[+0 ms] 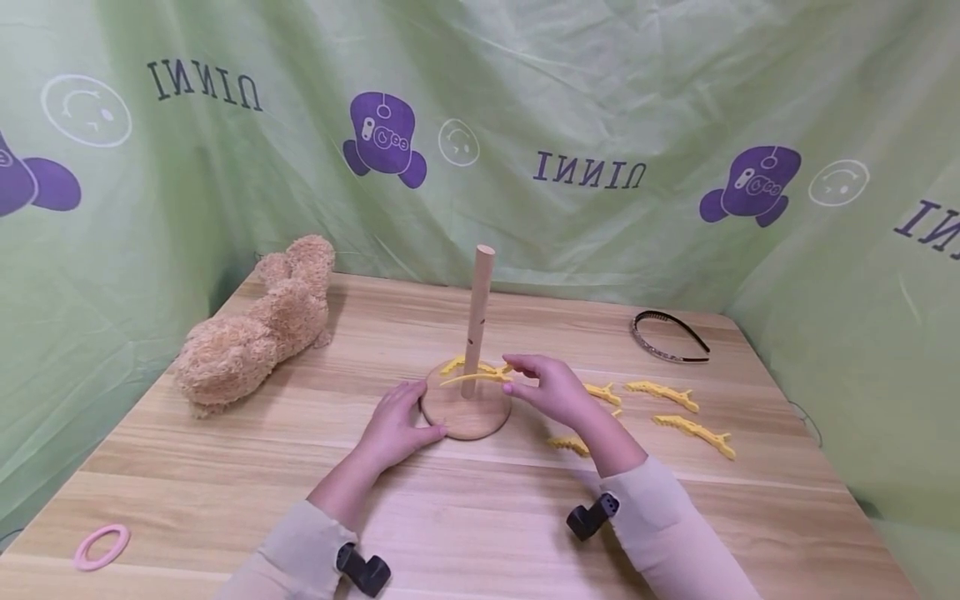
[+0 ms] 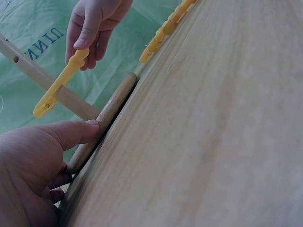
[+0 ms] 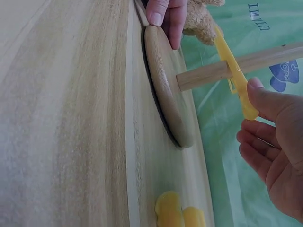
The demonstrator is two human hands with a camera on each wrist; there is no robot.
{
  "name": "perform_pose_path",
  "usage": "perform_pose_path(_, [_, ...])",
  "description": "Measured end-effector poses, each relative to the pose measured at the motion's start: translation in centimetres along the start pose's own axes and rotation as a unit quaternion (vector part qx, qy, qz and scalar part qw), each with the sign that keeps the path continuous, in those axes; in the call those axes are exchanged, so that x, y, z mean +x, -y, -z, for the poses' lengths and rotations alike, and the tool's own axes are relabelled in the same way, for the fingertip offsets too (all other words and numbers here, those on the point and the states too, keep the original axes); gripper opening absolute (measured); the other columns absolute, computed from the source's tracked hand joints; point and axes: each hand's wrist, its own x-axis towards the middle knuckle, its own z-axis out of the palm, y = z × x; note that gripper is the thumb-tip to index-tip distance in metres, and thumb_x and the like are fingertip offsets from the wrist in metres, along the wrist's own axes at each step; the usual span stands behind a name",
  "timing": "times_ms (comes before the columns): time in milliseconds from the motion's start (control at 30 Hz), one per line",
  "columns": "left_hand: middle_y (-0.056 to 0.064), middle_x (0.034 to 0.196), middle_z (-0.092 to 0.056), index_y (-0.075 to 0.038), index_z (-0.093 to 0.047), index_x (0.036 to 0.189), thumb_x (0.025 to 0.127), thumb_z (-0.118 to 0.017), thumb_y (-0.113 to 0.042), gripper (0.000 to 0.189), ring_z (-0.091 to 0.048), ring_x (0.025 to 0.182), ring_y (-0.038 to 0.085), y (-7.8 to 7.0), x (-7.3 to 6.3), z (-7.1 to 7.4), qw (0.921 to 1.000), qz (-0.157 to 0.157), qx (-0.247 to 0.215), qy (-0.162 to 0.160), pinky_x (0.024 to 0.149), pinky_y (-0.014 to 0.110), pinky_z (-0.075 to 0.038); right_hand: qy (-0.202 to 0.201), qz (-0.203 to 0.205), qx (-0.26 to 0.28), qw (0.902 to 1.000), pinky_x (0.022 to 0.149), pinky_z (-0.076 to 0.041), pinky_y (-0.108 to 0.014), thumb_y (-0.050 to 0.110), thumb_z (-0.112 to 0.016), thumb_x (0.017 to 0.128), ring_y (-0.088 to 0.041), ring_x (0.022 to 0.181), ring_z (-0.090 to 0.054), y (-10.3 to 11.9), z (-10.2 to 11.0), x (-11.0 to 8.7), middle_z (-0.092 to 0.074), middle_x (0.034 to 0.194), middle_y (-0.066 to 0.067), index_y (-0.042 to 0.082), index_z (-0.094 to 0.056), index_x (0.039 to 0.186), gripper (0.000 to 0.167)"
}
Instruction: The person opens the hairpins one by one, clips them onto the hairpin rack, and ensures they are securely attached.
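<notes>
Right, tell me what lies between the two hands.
In the head view, the stand and a clip, which the right hand pinches, lie between it and the left hand.

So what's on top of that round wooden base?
A wooden post stands on the base. The left hand hides a bit of its edge. The yellow clip in the right hand is held above it.

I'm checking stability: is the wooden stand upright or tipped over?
Upright: the round base lies flat on the table, with the post rising above.
</notes>
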Motion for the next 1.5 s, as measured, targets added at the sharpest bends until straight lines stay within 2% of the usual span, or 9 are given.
perform_pose_path(233, [0.025, 0.148, -0.044, 0.007, -0.045, 0.141, 0.076, -0.082, -0.034, 0.086, -0.03, 0.144, 0.044, -0.1, 0.0, -0.1, 1.0, 0.001, 0.004, 0.0, 0.12, 0.057, -0.021, -0.017, -0.016, 0.004, 0.9997, 0.106, -0.045, -0.051, 0.031, -0.068, 0.092, -0.038, 0.128, -0.054, -1.5, 1.3, -1.7, -0.058, 0.139, -0.015, 0.008, -0.053, 0.14, 0.055])
perform_pose_path(500, [0.019, 0.143, -0.052, 0.0, -0.052, 0.138, 0.072, -0.083, -0.042, 0.084, -0.04, 0.134, 0.04, -0.4, 0.1, 0.3, 0.9987, 0.004, 0.048, -0.014, 0.114, 0.057, -0.029, -0.051, -0.049, -0.009, 0.9975, 0.106, -0.043, -0.055, 0.03, -0.065, 0.095, -0.042, 0.128, -0.052, -4.6, 4.1, -4.3, -0.057, 0.139, -0.018, 0.005, -0.052, 0.14, 0.053])
perform_pose_path(700, [0.019, 0.142, -0.052, -0.001, -0.051, 0.139, 0.072, -0.083, -0.042, 0.085, -0.039, 0.134, 0.04, -0.3, 0.0, 0.3, 0.9989, 0.008, 0.044, -0.015, 0.113, 0.059, -0.029, -0.096, -0.092, -0.031, 0.9906, 0.105, -0.042, -0.059, 0.033, -0.062, 0.096, -0.048, 0.127, -0.05, -7.4, 6.6, -6.7, -0.053, 0.141, -0.023, 0.004, -0.05, 0.141, 0.055])
perform_pose_path(933, [0.02, 0.143, -0.051, -0.001, -0.051, 0.139, 0.072, -0.083, -0.043, 0.085, -0.037, 0.136, 0.041, 0.0, -0.2, 0.4, 0.9989, 0.016, 0.04, -0.02, 0.113, 0.061, -0.027, -0.132, -0.137, -0.018, 0.9816, 0.106, -0.036, -0.064, 0.036, -0.059, 0.097, -0.052, 0.129, -0.043, -11.1, 9.2, -9.7, -0.048, 0.144, -0.028, 0.0, -0.047, 0.142, 0.059])
perform_pose_path(1200, [0.019, 0.144, -0.05, -0.002, -0.05, 0.141, 0.073, -0.083, -0.043, 0.086, -0.036, 0.137, 0.041, -0.2, 0.0, 0.3, 0.9989, 0.024, 0.039, -0.01, 0.115, 0.06, -0.026, -0.13, -0.203, -0.023, 0.9702, 0.105, -0.028, -0.071, 0.041, -0.057, 0.098, -0.058, 0.132, -0.033, -14.0, 10.8, -13.6, -0.035, 0.149, -0.033, 0.0, -0.042, 0.145, 0.063])
perform_pose_path(1367, [0.019, 0.144, -0.05, -0.002, -0.05, 0.141, 0.073, -0.083, -0.042, 0.086, -0.036, 0.137, 0.04, -0.2, 0.0, 0.3, 0.999, 0.023, 0.038, -0.011, 0.114, 0.06, -0.026, -0.136, -0.226, 0.0, 0.9646, 0.106, -0.019, -0.075, 0.044, -0.059, 0.096, -0.059, 0.137, -0.024, -15.1, 11.1, -15.0, -0.028, 0.153, -0.034, 0.004, -0.038, 0.148, 0.07])
perform_pose_path(1500, [0.02, 0.144, -0.05, -0.001, -0.05, 0.14, 0.073, -0.083, -0.042, 0.085, -0.036, 0.137, 0.041, -0.1, 0.0, 0.3, 0.999, 0.02, 0.037, -0.012, 0.114, 0.06, -0.027, -0.11, -0.215, -0.013, 0.9704, 0.106, -0.02, -0.075, 0.043, -0.061, 0.095, -0.061, 0.135, -0.024, -16.2, 11.6, -15.9, -0.025, 0.152, -0.037, -0.001, -0.031, 0.15, 0.076])
